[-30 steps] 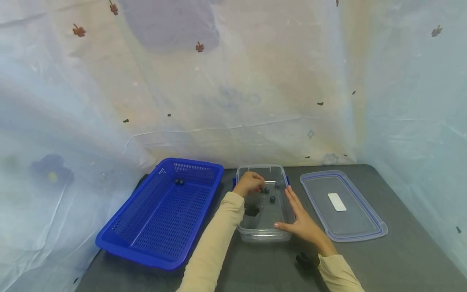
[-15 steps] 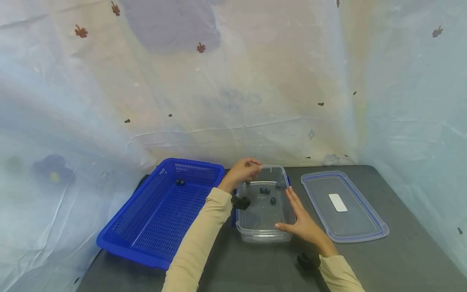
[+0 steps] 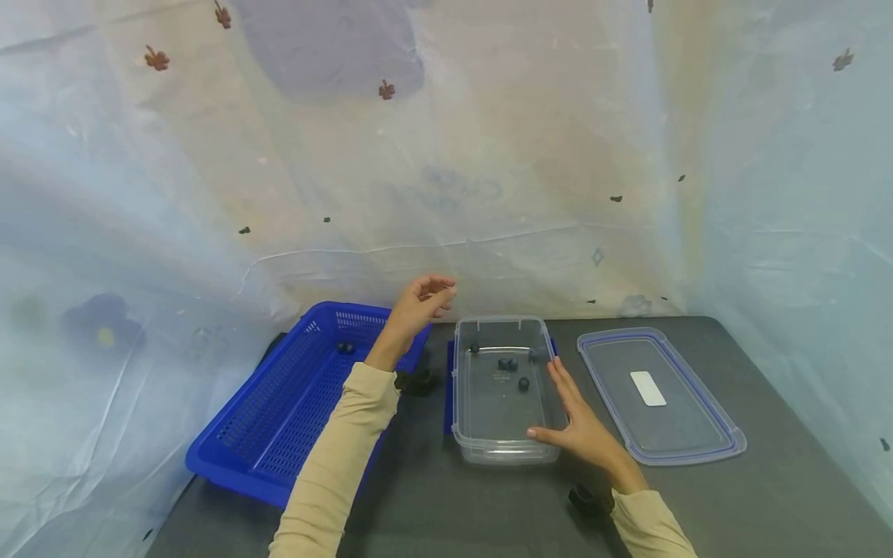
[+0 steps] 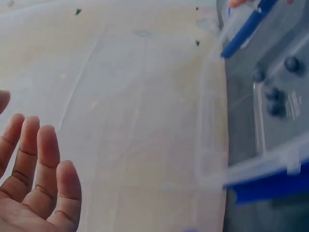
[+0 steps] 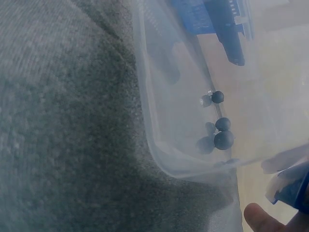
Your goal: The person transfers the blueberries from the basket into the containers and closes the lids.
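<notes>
My left hand (image 3: 418, 306) is raised over the gap between the blue basket (image 3: 240, 484) and the clear plastic box (image 3: 488, 418). Its fingers are loosely bent, and in the left wrist view the palm shows nothing in it. Inside the box lie several small dark blue balls (image 3: 524, 384), spread toward its far end. My right hand (image 3: 584, 430) rests at the box's right side, fingers straight along the rim and thumb at the near right corner. Two dark balls (image 3: 345, 348) sit together near the far end of the basket.
A clear lid (image 3: 680, 411) with a blue seal and a white label lies flat on the grey table (image 3: 488, 515), right of the box. Blue side clips (image 3: 449, 395) hang along the box. A patterned plastic sheet (image 3: 530, 155) stands behind and around the table.
My left hand has lifted out of the box and moved left and up toward the basket. A ball at the box's far left now shows. The right hand has stayed in place.
</notes>
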Available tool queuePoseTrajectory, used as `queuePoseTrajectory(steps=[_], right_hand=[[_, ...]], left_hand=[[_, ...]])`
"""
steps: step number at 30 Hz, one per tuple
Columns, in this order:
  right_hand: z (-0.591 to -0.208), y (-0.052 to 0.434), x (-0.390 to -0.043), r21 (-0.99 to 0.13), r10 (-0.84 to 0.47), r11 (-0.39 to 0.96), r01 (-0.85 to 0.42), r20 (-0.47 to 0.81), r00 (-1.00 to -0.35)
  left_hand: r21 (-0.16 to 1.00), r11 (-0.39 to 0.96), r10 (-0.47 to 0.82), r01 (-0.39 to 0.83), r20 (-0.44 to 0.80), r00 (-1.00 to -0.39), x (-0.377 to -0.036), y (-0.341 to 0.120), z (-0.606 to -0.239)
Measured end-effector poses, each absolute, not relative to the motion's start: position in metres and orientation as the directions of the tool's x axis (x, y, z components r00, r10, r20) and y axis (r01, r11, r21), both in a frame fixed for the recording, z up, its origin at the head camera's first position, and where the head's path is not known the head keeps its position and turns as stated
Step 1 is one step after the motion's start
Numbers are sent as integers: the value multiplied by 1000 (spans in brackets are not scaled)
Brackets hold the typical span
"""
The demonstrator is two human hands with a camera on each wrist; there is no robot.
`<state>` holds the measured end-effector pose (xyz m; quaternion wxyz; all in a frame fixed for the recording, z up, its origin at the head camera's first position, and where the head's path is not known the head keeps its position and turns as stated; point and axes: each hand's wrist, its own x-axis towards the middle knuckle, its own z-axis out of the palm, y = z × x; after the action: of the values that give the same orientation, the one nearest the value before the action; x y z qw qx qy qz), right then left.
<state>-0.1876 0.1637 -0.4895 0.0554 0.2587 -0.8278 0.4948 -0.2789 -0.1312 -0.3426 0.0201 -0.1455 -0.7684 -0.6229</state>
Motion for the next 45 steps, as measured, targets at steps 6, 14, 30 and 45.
queuePoseTrajectory(steps=[6,14,30,45], right_hand=[[-488,162,-185,-801,-383,364,-476,337,-860],[-490,162,-184,-798,-380,372,-475,336,-862],[-492,162,-180,-792,-375,373,-483,348,-859],[-492,162,-180,-794,-376,369,-483,348,-859]], left_hand=[[935,181,85,305,294,-952,-274,-167,-340],[921,218,-127,323,355,-926,-279,-215,-351],[885,457,-406,91,299,-864,-288,-272,-411],[839,542,-395,-35,218,-892,-293,-288,-456]])
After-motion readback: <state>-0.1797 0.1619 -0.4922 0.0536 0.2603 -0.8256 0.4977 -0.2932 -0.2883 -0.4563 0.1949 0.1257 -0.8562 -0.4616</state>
